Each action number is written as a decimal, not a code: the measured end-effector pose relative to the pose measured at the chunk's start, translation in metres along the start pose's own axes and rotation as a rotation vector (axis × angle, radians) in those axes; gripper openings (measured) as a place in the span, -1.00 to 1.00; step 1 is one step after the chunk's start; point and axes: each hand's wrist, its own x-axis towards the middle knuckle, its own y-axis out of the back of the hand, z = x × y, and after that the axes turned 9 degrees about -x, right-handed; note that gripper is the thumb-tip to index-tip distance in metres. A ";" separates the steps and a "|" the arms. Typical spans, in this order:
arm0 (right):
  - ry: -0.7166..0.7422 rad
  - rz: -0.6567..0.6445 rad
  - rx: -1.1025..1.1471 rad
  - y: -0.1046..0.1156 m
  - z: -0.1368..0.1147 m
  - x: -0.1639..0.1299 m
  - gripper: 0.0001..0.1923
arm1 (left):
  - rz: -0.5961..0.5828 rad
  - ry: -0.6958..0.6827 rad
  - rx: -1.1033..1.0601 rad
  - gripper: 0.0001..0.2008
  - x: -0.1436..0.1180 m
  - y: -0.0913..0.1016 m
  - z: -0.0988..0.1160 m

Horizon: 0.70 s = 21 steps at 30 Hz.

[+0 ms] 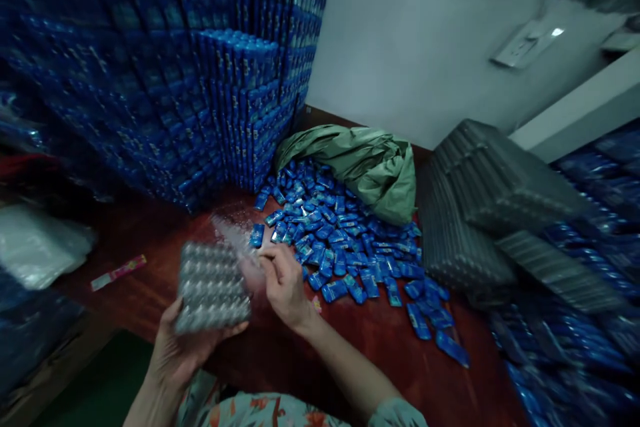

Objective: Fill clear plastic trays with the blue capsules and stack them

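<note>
My left hand [183,350] grips the lower edge of a small grey tray [213,288] covered in rows of rounded bumps, tilted toward me. The thumb is on its left side and fingertips show at its lower right. Close by on the right, my right hand [285,287] is closed in a pinch on a thin clear plastic film [235,237], perhaps a bag; the film is blurred and lies just beyond the tray. A loose heap of small blue packets [340,240] spreads past my right hand, spilling from the mouth of a green sack [380,173].
Shrink-wrapped blue packs [240,93] rise in a tall stack at the left. Grey bumpy trays [465,213] are stacked on the right, beside more blue packs [565,340]. A pink-and-white strip [119,271] lies on the red-brown surface [395,353], near white plastic [40,243]. A power socket [520,47] hangs on the wall.
</note>
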 end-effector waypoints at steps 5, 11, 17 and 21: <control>0.090 -0.092 -0.355 -0.002 0.050 0.059 -0.78 | -0.053 -0.037 0.025 -0.54 -0.003 0.005 -0.001; 0.193 -0.488 0.009 0.005 0.014 0.035 -0.74 | 0.130 -0.135 0.027 -0.71 -0.003 -0.016 -0.017; 0.004 -0.739 0.476 0.001 -0.015 -0.009 -0.90 | 0.253 -0.142 0.046 -0.85 -0.003 -0.024 -0.022; -0.196 -0.855 0.682 -0.005 -0.003 -0.010 -0.89 | 0.192 -0.036 0.131 -0.85 -0.009 -0.021 -0.025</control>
